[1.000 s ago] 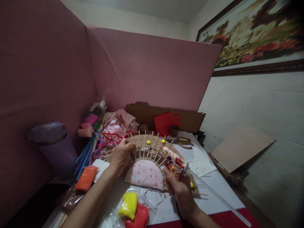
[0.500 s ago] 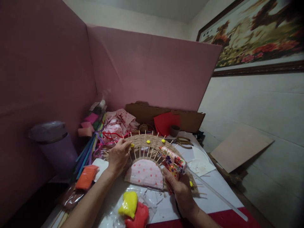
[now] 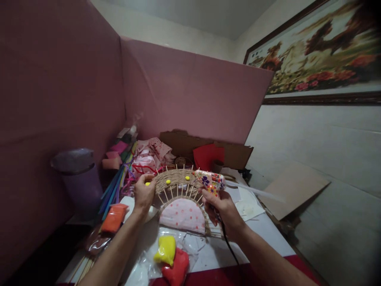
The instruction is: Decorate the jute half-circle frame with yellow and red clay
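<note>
My left hand (image 3: 145, 193) pinches the left end of a woven, fan-shaped band (image 3: 175, 177) with thin sticks poking out of its rim. Several small yellow dots (image 3: 187, 178) sit along the band, one beside my left fingers. Inside the arch is a half-round piece of pink dotted cloth (image 3: 183, 215), joined to the band by bare sticks. Wrapped around the handle of a flower-patterned glue gun (image 3: 210, 181) is my right hand (image 3: 224, 212). The gun's tip is over the right part of the band, hiding it; a long clear glue stick (image 3: 256, 191) juts from its back.
Bagged yellow clay (image 3: 165, 249) and red clay (image 3: 176, 267) lie near the front. An orange packet (image 3: 113, 217) is left of my forearm. Coloured strips, crumpled cloth (image 3: 154, 153) and a red sheet (image 3: 208, 157) crowd the back. A purple bin (image 3: 80, 186) stands left; the gun's cord hangs down.
The woven fan has turned leftward, its yellow dots shifting left with my left hand. The glue gun has swung from a slant to nearly level, its glue stick rising. The view has shifted slightly.
</note>
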Tool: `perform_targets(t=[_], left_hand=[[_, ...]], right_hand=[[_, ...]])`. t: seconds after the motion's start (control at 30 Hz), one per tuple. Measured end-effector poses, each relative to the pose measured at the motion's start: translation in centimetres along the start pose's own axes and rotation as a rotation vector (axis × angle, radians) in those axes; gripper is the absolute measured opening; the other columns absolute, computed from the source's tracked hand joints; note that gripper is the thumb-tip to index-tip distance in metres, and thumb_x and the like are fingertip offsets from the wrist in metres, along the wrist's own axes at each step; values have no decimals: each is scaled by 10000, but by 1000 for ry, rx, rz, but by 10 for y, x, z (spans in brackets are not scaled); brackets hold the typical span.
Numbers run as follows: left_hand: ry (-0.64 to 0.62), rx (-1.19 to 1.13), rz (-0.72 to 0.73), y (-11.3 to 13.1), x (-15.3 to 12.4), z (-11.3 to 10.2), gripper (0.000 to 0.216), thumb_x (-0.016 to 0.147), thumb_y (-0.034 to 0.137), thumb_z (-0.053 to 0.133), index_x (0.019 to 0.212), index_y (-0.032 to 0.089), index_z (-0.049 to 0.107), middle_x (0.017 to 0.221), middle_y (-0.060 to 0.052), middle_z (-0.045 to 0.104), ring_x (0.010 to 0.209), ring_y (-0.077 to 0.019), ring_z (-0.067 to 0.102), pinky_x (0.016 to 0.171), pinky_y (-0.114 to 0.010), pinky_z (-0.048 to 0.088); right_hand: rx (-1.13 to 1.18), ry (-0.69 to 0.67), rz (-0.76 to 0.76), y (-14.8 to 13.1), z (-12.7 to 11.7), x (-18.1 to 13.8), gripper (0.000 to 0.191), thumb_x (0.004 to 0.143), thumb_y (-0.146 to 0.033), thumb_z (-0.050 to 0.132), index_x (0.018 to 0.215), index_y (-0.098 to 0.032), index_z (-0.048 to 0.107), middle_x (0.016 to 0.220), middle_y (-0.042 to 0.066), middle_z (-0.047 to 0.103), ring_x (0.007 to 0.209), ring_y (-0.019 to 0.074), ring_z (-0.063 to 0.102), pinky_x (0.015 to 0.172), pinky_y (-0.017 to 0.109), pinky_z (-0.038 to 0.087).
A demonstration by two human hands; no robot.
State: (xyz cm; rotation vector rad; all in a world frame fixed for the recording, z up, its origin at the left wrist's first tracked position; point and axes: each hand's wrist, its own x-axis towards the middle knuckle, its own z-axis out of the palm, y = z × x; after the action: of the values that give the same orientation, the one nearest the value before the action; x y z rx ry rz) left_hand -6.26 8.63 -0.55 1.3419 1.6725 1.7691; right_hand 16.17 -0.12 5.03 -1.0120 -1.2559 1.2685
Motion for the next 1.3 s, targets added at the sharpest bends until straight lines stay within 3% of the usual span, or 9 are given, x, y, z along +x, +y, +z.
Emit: perform_targets(t=[0.17,0.3,0.5,0.67,1.07,1.3], left_hand=[[46,86,30,5,-1,-7,227,708,214,503,889,158,628,847,-63,657,783,-193,607,716,-298,453],[75,321,82,16,0,-20,242,753,209,468,902,185,657,907,-87,680,843,-231,616,735,-327,440],[-25,538,21,17,2,-31,270,770,215,444,892,235,684,887,-85,717,822,-260,643,674,-331,426],[-78,541,-4,15,1,-30,247,749,216,465,833,244,696,841,-85,728,799,-259,648,641,-317,414],[-71,464,-48,8,8,-30,239,726,227,483,799,249,709,806,-57,728,777,-240,646,626,-305,423],[-92,416,-53,6,8,-28,235,730,245,483,806,251,705,821,-43,726,788,-231,644,635,-298,430]], right_hand=[[45,-91,89,-19,14,32,324,703,-441,658,812,-150,566,556,-60,485,336,32,313,266,148,226],[-10,-221,162,-24,28,54,365,718,-458,646,894,-144,590,561,-59,503,326,29,310,263,153,194],[-254,-276,126,-15,59,69,311,712,-449,642,720,-148,562,454,-65,487,306,43,333,269,161,220],[-350,-273,133,-3,74,73,300,733,-363,606,545,-174,469,373,-61,449,286,55,329,274,173,200],[-313,-202,83,21,90,73,284,699,-341,633,536,-175,470,362,-77,418,311,54,324,322,187,220],[-302,-171,60,13,80,77,286,713,-365,621,567,-173,467,392,-67,444,302,49,332,288,170,207]])
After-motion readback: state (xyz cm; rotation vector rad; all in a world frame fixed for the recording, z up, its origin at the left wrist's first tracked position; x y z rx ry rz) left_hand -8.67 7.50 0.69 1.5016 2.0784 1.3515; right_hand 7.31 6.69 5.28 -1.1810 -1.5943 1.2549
